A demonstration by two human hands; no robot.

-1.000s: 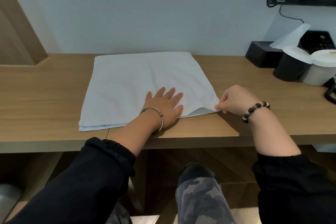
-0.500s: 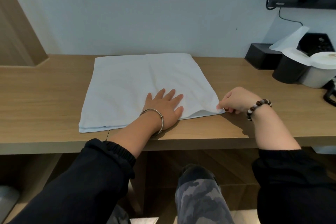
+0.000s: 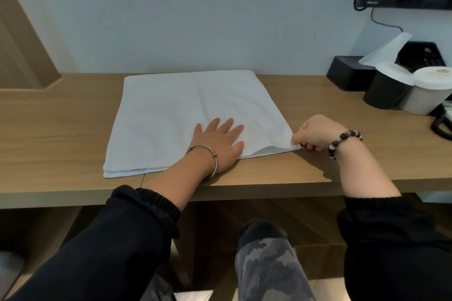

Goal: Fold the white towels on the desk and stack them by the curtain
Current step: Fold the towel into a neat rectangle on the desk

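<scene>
The towel (image 3: pixel 183 115) lay on the surface (image 3: pixel 49 129), apparently already doubled, with the left hand (image 3: pixel 217 144) spread flat and pressing near its front edge and the right hand (image 3: pixel 315 133) pinching its near right corner. A further fold seemed in hand. The next move likely called for carrying that corner across to the left edge while the flat hand anchored the cloth.

Single head-worn wide-angle view, sited above the near edge of the light-brown wooden desk (image 3: pixel 61 129). Faces forward and down toward the plain pale wall (image 3: pixel 195 19). Close range: black sleeves (image 3: pixel 110 239) fill the lower frame.
</scene>
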